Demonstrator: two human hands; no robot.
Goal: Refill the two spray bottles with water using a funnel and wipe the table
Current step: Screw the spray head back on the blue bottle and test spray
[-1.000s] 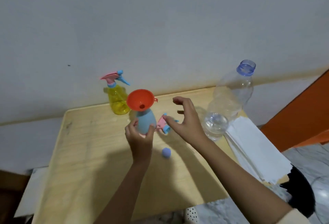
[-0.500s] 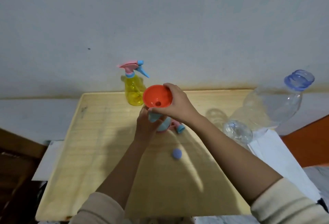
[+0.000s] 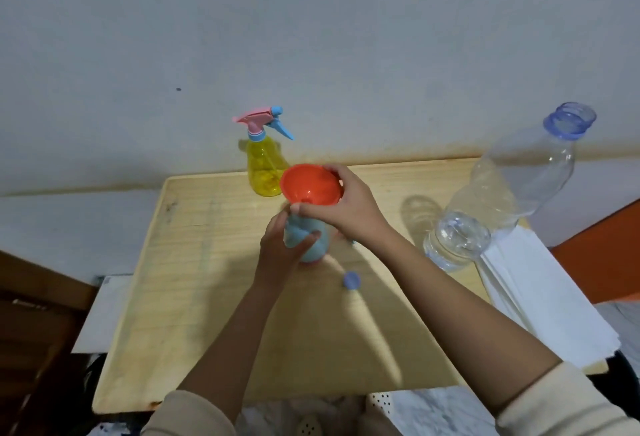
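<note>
Plain grey wall; pale wooden table (image 3: 207,297) with visible grain, set against it. Centre: rounded blue bottle (image 3: 313,245), opaque plastic, wrapped by the left hand (image 3: 282,248). Orange funnel (image 3: 310,184), smooth cone, sits in its neck, rim pinched by the right hand (image 3: 346,210). Behind: translucent yellow bottle (image 3: 265,172) with pink-and-blue trigger head, upright. Right: large clear water bottle (image 3: 512,189), ribbed, uncapped. Beside it, a stack of white paper (image 3: 540,300). Small blue cap (image 3: 352,279) lies near the blue bottle.
</note>
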